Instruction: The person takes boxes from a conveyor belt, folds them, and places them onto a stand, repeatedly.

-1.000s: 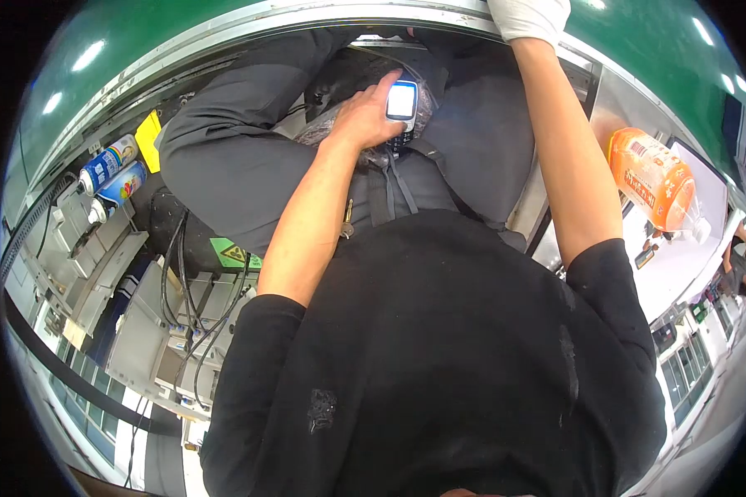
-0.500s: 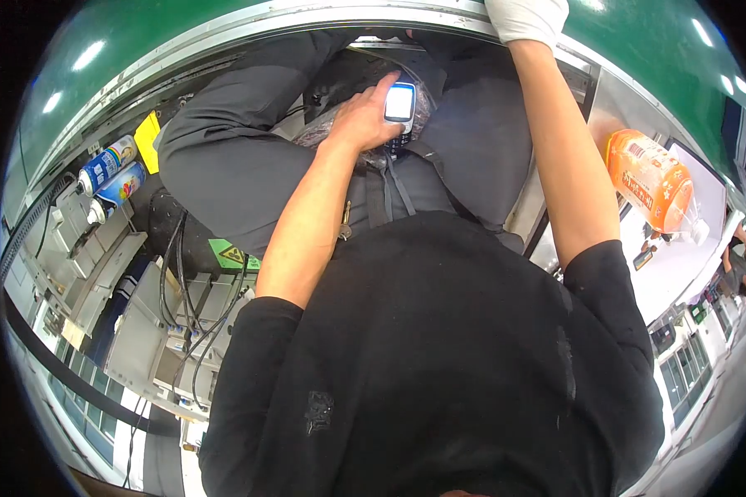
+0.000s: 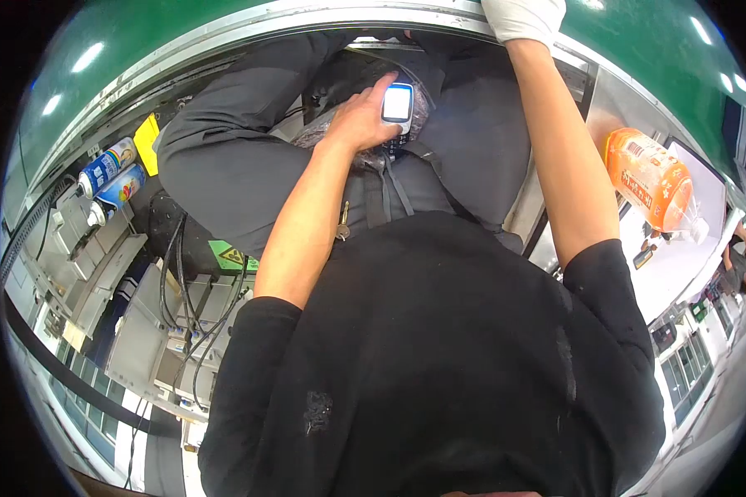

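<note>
My left hand (image 3: 356, 123) is closed around a handheld keypad device (image 3: 397, 103) with a bright, washed-out screen, held above my lap. The fingers reach along its upper left side and the thumb lies near the lower edge of the screen. Dark keys show below the screen. Under the device lies a crinkled, shiny patterned bundle (image 3: 315, 132), partly covered by my hand. My right hand (image 3: 525, 18), in a white glove, is at the metal rail (image 3: 290, 20) along the green surface. The top of the frame cuts off its fingers.
Two spray cans (image 3: 108, 166) and a yellow piece (image 3: 147, 144) are at the left. Black cables (image 3: 181, 273) hang over grey equipment below them. An orange-labelled bottle (image 3: 648, 179) lies by a white surface at the right. A person (image 3: 738, 257) stands far right.
The device and my left hand have shifted very slightly left in view. My right hand has moved slightly the same way. Both arms keep nearly the same pose.
</note>
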